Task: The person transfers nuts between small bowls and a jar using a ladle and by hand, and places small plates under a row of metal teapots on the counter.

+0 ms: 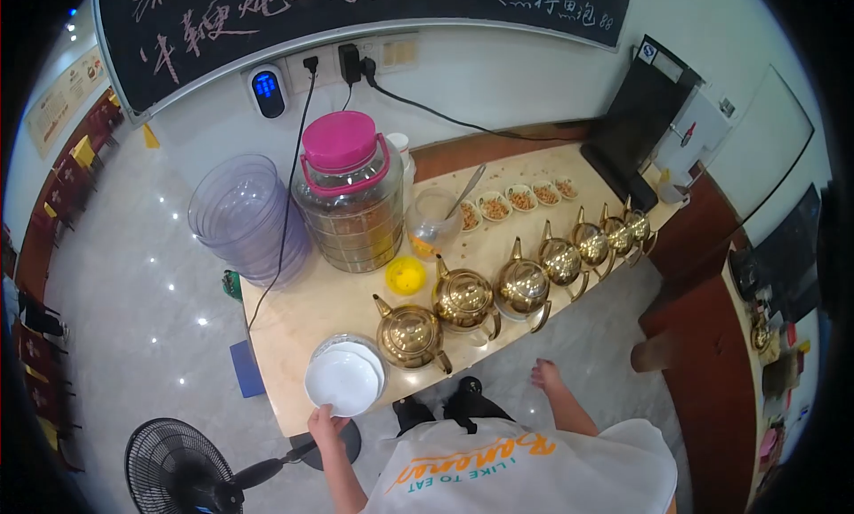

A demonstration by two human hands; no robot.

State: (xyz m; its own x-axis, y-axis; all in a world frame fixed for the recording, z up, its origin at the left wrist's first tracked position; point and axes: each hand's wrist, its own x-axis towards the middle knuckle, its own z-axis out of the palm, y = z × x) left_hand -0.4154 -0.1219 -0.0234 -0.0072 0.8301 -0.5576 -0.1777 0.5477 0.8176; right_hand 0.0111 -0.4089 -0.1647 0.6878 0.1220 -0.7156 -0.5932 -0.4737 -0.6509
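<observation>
In the head view, the white dish (341, 386) lies at the lower left of the frame, near the corner of the pale table (283, 358), on top of a small stack of other dishes (379, 358); the left hand (326, 424) has its fingers closed on the near rim, the thumb seeming to lie over the edge, while the fingers under it are hidden; the right hand (545, 373) hangs beyond the table edge, at the lower middle, with fingers loosely curled and nothing visible in them.

The dish is probably light and stiff, of ceramic or hard plastic, I cannot tell which; if glazed, it would be slippery and could chip; the rim seems the best place to hold, thumb above and fingers below. Its form is round and shallow, the surface smooth and plain.

To the right, the nearest teapot (410, 336) is of shiny gold-coloured metal, rounded, with slim spout; above it, the yellow bowl (406, 276) looks glossy; the big jar (349, 198) is transparent and ribbed, under a pink lid (340, 140).
</observation>
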